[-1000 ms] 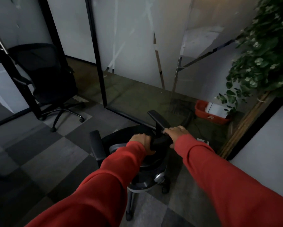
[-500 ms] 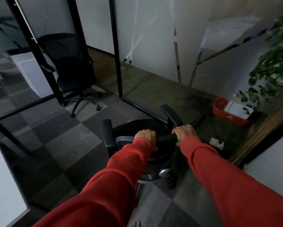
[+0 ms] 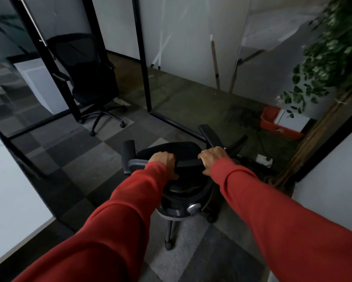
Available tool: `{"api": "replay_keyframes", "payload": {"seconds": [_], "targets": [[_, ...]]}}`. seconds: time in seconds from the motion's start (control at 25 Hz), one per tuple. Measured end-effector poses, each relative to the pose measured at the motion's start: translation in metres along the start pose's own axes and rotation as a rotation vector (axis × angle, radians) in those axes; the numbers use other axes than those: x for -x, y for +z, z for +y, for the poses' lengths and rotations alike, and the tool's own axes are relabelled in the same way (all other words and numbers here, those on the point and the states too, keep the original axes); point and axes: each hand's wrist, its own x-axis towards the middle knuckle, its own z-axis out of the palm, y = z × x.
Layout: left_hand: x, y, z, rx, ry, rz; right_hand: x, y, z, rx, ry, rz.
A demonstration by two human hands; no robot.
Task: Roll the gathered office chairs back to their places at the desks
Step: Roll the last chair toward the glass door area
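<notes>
A black office chair [image 3: 171,151] with two armrests stands right in front of me on the checkered carpet, seen from above and behind. My left hand [image 3: 164,160] grips the top edge of its backrest on the left. My right hand [image 3: 212,157] grips the same edge on the right. A second black mesh chair [image 3: 85,78] stands at the back left, partly behind a black door frame.
A black-framed glass partition [image 3: 144,68] runs ahead of the chair. A white desk surface [image 3: 10,190] lies at the left. A red bin [image 3: 276,125] and a leafy plant [image 3: 329,53] stand at the right, beside a white wall [image 3: 333,180].
The view has swung left and the chair has rolled with me toward the doorway; the mesh chair and glass frame now sit further right in view. Both hands keep their grip.
</notes>
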Motion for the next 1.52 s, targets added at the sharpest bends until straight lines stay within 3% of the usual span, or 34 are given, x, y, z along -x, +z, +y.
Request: {"api": "replay_keyframes", "payload": {"seconds": [0.72, 0.96, 1.52], "targets": [[0.231, 0.037, -0.040, -0.007, 0.092, -0.005, 0.203, -0.028, -0.169, -0.055, -0.020, -0.048], [0.287, 0.049, -0.038, -0.029, 0.088, -0.013, 0.257, -0.039, -0.206, -0.119, 0.017, -0.100], [0.457, 0.075, -0.010, 0.010, 0.051, -0.011, 0.399, -0.030, -0.272, -0.128, -0.042, -0.034]]}}
